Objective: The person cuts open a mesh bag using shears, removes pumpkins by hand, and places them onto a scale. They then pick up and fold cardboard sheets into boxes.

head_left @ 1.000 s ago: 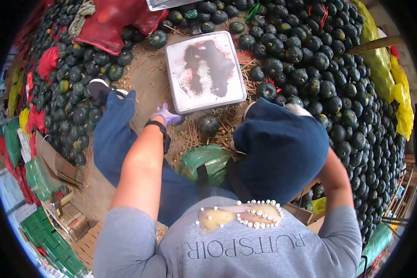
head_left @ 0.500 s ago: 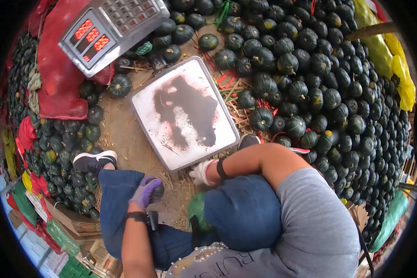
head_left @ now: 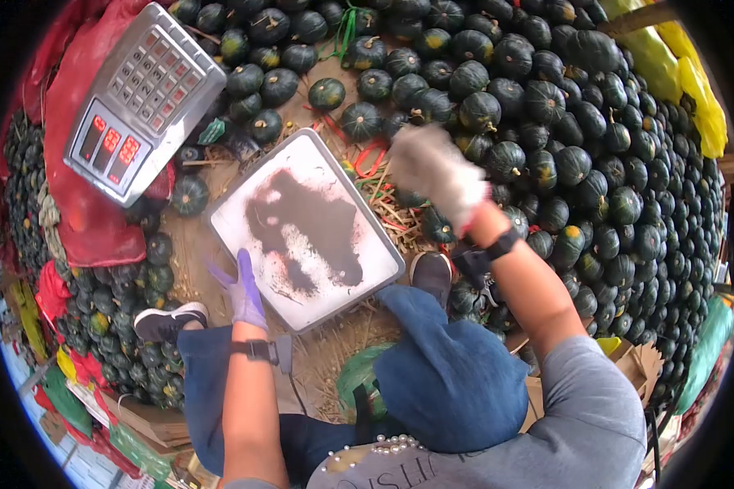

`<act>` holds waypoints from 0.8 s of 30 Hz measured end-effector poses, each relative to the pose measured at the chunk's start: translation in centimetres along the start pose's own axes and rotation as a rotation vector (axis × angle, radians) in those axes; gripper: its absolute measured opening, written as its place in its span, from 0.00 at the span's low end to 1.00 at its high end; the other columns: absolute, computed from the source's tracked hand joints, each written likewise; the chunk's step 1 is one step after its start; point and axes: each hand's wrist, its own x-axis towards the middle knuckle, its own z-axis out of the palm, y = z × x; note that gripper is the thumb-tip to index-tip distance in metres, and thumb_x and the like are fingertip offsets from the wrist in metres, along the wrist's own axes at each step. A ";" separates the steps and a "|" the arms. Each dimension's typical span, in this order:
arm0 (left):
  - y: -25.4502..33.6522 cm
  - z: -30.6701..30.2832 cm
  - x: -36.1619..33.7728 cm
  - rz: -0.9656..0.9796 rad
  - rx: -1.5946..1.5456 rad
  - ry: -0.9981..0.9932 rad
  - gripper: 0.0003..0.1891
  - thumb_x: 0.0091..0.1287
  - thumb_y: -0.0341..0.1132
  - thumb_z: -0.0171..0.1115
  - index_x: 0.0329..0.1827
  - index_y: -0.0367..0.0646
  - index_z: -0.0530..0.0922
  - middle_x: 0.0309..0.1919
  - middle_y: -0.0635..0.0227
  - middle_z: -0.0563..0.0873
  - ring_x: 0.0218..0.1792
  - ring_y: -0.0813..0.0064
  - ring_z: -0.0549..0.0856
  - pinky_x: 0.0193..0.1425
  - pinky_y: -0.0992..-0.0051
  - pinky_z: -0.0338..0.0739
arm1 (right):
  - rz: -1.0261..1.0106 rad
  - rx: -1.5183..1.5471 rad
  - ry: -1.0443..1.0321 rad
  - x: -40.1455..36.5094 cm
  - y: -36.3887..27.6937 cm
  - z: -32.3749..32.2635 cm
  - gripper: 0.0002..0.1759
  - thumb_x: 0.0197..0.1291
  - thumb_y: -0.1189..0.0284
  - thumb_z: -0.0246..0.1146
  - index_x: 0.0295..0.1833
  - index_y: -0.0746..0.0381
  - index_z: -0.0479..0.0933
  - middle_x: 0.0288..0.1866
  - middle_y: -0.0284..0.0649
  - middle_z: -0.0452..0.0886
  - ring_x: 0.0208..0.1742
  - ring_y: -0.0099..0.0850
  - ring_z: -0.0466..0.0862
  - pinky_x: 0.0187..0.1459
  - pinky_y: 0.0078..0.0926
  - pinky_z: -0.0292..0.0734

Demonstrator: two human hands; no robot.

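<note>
My left hand, in a purple glove, is at the left edge of the scale platform, fingers spread and nothing in them. The platform is a white metal plate with a dark, dirty stain, and nothing stands on it. My right hand, in a whitish glove, is over the near edge of the heap of small dark green squashes, to the right of the platform. Motion smears its fingers, so whether they hold anything is hidden. A single squash lies just beyond the platform.
The scale's keypad and lit display stand at the upper left beside a red mesh sack. More squashes are heaped on the left. Straw and red ties litter the floor. A green plastic bag lies between the legs.
My left hand has let go of a dark squash and moved forward to the platform's edge, opening. My right hand has swung from the platform's near edge out to the heap.
</note>
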 end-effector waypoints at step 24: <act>-13.5 -14.8 0.5 -0.528 0.023 -0.070 0.43 0.76 0.67 0.47 0.79 0.38 0.63 0.70 0.59 0.74 0.63 0.64 0.78 0.68 0.67 0.74 | 0.641 -0.698 -0.431 10.9 1.2 9.6 0.27 0.53 0.60 0.71 0.60 0.55 0.80 0.65 0.53 0.77 0.64 0.51 0.79 0.62 0.43 0.77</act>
